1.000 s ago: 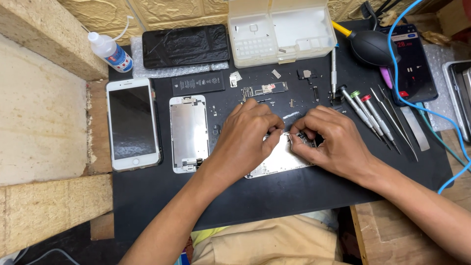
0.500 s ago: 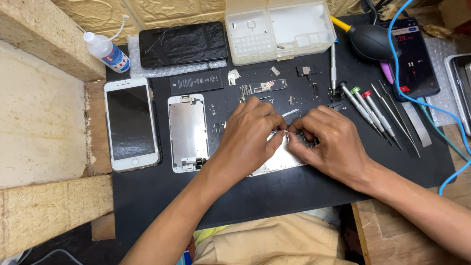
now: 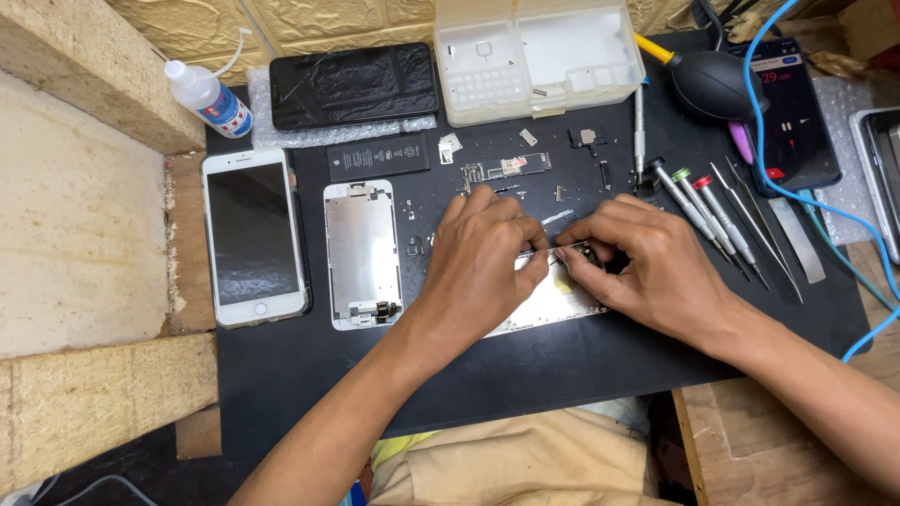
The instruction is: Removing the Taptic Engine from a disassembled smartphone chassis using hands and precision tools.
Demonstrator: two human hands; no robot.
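Phone stripped well down, judging by the spread on the black mat [image 3: 525, 375]. Far L, at 9 o'clock from the hands: white phone [image 3: 255, 236] lay face up, whole, untouched. Just R of it the screen panel [image 3: 363, 253] lay back-side up, already off its body. At 11 o'clock: battery [image 3: 378, 156] out, and a cracked black screen [image 3: 354, 84] beyond it on bubble wrap. At 12 o'clock: circuit board [image 3: 506, 170] out, small brackets and screws scattered near; parts box [image 3: 534, 56] open behind.

Centre: left hand [image 3: 483, 262] lay palm down over the phone shell [image 3: 553, 305], fingers curled, pinning it to the tabletop. Right hand [image 3: 647, 267] touched the shell's top end w/ fingertips pinched narrow on something small at approx the camera corner; couldn't tell what it was.

At 2-3 o'clock: screwdrivers [image 3: 698, 206] and tweezers [image 3: 759, 230] lay idle on the mat.

Judgement: teardown mostly done; shell nearly bare, small bits at its top end still being worked.
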